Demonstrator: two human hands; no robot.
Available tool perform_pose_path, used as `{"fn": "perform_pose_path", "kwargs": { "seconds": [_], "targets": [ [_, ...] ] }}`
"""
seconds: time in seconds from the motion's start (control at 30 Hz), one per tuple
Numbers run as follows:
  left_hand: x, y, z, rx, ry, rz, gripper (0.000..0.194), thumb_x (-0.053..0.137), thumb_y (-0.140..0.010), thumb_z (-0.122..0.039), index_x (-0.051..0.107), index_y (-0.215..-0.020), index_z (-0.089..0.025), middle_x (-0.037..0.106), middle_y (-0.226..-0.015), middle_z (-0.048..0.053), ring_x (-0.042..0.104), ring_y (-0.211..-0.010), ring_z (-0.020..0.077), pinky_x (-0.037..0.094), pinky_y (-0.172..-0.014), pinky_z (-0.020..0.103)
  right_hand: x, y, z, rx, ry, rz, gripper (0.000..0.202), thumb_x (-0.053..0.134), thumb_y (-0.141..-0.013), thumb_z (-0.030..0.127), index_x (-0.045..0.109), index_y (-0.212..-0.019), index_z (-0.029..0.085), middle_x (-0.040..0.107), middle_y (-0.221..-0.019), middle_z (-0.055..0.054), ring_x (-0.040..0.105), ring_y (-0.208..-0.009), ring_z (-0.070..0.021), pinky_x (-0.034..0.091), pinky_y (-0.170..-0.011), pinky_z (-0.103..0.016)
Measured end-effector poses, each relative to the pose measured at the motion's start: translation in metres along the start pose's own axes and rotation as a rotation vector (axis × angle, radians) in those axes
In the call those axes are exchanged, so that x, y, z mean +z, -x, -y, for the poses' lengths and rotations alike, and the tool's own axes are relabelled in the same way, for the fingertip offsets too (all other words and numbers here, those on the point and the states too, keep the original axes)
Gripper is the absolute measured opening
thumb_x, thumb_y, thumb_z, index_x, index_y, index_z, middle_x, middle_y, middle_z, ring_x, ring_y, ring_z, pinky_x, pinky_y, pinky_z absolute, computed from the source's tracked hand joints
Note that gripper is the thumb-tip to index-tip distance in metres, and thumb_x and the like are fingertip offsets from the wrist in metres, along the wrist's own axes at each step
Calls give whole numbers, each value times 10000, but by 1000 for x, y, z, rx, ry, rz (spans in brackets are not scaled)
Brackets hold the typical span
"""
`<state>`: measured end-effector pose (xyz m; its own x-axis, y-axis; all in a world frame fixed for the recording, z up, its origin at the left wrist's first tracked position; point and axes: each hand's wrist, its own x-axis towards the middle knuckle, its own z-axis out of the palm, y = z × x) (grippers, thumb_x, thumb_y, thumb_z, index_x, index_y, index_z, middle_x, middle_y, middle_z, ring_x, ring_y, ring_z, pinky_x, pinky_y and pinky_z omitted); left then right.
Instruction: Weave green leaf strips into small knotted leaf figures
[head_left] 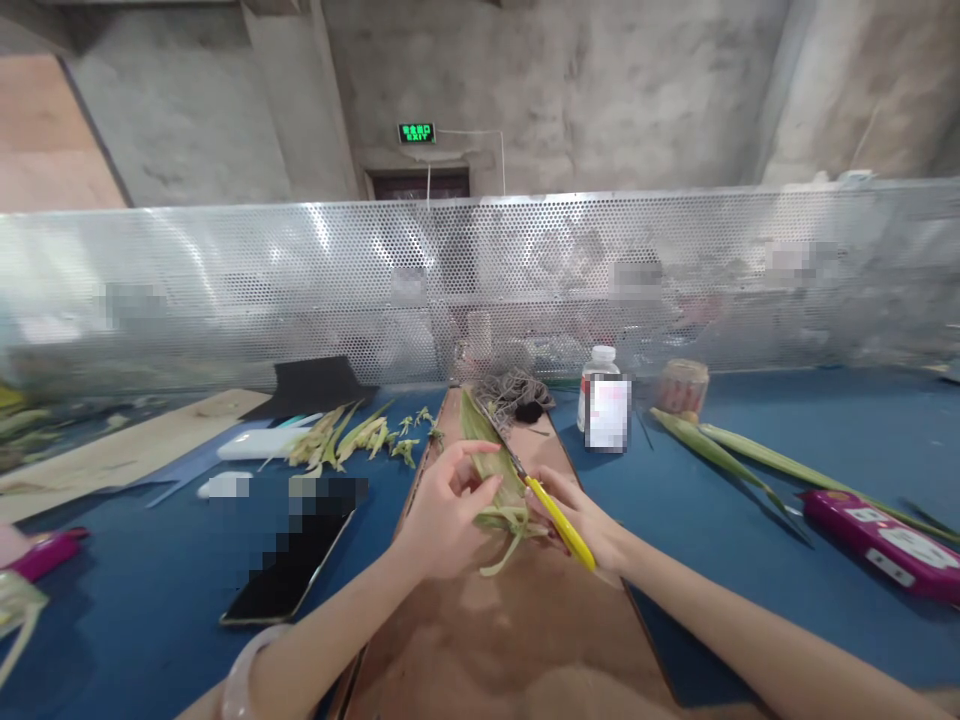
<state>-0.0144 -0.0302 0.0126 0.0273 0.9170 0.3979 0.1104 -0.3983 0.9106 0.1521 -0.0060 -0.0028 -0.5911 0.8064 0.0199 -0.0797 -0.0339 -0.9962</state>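
Observation:
A long green leaf [480, 428], like a corn husk, lies over the brown board in front of me. My left hand [450, 505] is closed on the leaf's near part, with finger and thumb bent around it. In my right hand [581, 515] is a pair of scissors [564, 528] with yellow handles. Their dark blades point away from me and lie along the leaf's right side; whether they are parted I cannot tell. Pale curled strips [514, 525] hang from the leaf's near end, between my two hands.
Under my hands is a brown board [495, 630] on a blue tabletop [720, 580]. A phone [300, 570] and cut leaf pieces [360, 435] lie left. To the right are a bottle [600, 410], a jar [682, 390], long leaves [720, 465] and a purple case [877, 540]. Perforated metal panels [315, 270] stand behind.

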Motion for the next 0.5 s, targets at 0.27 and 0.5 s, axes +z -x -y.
{"fn": "perform_pose_path", "kwargs": {
  "seconds": [0.27, 0.5],
  "targets": [
    [-1, -1, 0, 4, 7, 1, 229, 541, -700, -206, 495, -923, -178, 483, -557, -61, 440, -467, 73, 343, -452, 173, -3, -3, -5, 28, 3, -47, 272, 531, -749, 456, 424, -809, 213, 381, -564, 89, 327, -387, -10, 271, -360, -125],
    [-4, -2, 4, 26, -71, -29, 245, 530, -709, -199, 509, -953, -188, 420, -524, -70, 377, -450, 71, 300, -436, 174, -9, -3, -5, 5, 99, -86, 261, 488, -765, 460, 422, -848, 222, 363, -575, 81, 309, -390, -23, 249, -328, -122]
  ]
}}
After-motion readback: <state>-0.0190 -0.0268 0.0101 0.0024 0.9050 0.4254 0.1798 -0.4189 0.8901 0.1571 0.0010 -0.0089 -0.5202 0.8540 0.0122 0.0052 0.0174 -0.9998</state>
